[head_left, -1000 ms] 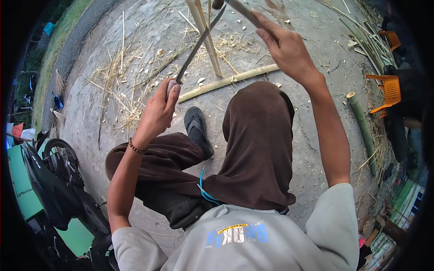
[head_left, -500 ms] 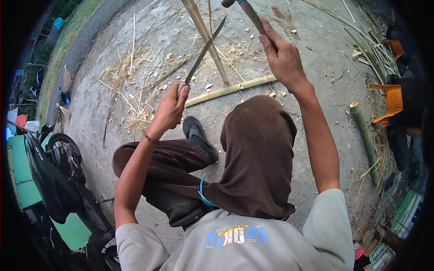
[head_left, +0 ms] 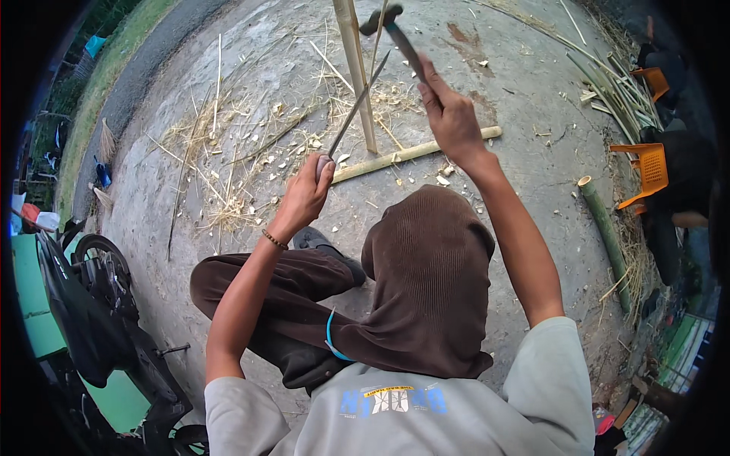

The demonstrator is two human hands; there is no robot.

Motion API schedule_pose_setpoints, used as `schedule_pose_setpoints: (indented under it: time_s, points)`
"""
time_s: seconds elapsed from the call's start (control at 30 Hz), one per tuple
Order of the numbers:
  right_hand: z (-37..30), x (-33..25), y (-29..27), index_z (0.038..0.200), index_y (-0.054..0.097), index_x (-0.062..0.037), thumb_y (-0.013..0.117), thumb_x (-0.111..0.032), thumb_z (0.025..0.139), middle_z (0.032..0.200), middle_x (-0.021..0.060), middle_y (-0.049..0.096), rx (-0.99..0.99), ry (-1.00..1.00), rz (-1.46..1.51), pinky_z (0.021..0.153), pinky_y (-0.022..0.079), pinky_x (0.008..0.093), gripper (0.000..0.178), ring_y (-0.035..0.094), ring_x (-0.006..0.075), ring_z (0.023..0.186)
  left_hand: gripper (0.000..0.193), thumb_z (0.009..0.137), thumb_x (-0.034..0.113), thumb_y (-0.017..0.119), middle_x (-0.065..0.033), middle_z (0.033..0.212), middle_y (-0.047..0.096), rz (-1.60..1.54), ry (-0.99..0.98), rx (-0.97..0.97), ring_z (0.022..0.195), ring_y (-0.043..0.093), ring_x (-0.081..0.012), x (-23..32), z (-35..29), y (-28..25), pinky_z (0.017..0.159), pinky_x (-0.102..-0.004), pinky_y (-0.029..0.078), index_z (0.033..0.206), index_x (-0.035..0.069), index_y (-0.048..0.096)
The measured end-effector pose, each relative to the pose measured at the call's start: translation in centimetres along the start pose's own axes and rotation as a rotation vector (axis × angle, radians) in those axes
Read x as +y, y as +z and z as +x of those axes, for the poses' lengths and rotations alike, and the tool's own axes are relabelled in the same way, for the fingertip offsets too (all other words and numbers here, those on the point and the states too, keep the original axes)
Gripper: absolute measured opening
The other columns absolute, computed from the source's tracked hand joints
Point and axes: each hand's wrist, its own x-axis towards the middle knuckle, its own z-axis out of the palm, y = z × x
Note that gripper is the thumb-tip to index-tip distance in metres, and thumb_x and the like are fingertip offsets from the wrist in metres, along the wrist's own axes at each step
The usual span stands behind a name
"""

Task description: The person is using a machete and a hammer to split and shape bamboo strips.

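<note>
Bamboo stave [head_left: 353, 61], long axis crossed aslant by knife [head_left: 349, 121].
Knife clamped in left grip [head_left: 306, 196], hammer [head_left: 405, 48] in right grip [head_left: 456, 125]; stave flanked by both, hammer head [head_left: 380, 20] held near blade tip [head_left: 385, 57].

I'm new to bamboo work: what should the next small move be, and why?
Perhaps a light tap of the hammer on the knife beyond the upright bamboo: the left grip holds the knife across it, and the right grip holds the hammer clear of the knife's tip.
</note>
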Motion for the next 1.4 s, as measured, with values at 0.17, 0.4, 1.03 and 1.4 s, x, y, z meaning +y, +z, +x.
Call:
schedule_pose_setpoints:
  time_s: [0.17, 0.4, 1.03, 1.4]
  points:
    - [-1.7, 5.0, 4.3, 0.149, 0.039, -0.0239, 0.048, -0.026, 0.103, 0.075, 0.0237, 0.064, -0.305, 0.026, -0.137, 0.067, 0.049, 0.0527, 0.047, 0.065, 0.0437, 0.072, 0.035, 0.104, 0.041, 0.044, -0.0285, 0.084, 0.063, 0.044, -0.175, -0.068, 0.084, 0.061, -0.0518, -0.5, 0.2, 0.4, 0.072, -0.054, 0.045, 0.117, 0.008, 0.049]
    - [-2.3, 2.9, 4.0, 0.149, 0.042, -0.0247, 0.049, -0.026, 0.103, 0.077, 0.0249, 0.066, -0.233, 0.206, -0.15, 0.068, 0.05, 0.0491, 0.046, 0.067, 0.0439, 0.076, 0.04, 0.103, 0.044, 0.045, -0.0247, 0.084, 0.063, 0.062, -0.064, -0.046, 0.071, 0.062, -0.0437, -1.5, -0.3, 1.1, 0.064, -0.0495, 0.046, 0.117, 0.007, 0.047]
    - [-3.5, 3.8, 5.6, 0.152, 0.035, -0.0175, 0.045, -0.021, 0.103, 0.067, 0.0244, 0.061, -0.12, 0.157, -0.017, 0.061, 0.048, 0.0517, 0.05, 0.065, 0.0413, 0.064, 0.037, 0.103, 0.04, 0.045, -0.0302, 0.086, 0.064, 0.057, -0.028, -0.068, 0.085, 0.06, -0.0526, -3.4, 0.3, 3.3, 0.07, -0.0556, 0.044, 0.119, 0.006, 0.046]
    - [-5.7, 6.1, 7.8, 0.155, 0.028, -0.025, 0.045, -0.026, 0.104, 0.07, 0.0227, 0.061, 0.022, 0.082, 0.062, 0.063, 0.047, 0.0533, 0.053, 0.064, 0.0416, 0.065, 0.038, 0.103, 0.041, 0.044, -0.0321, 0.091, 0.064, 0.096, -0.097, -0.101, 0.09, 0.06, -0.0531, -5.2, 0.2, 4.2, 0.075, -0.0561, 0.045, 0.114, 0.005, 0.046]
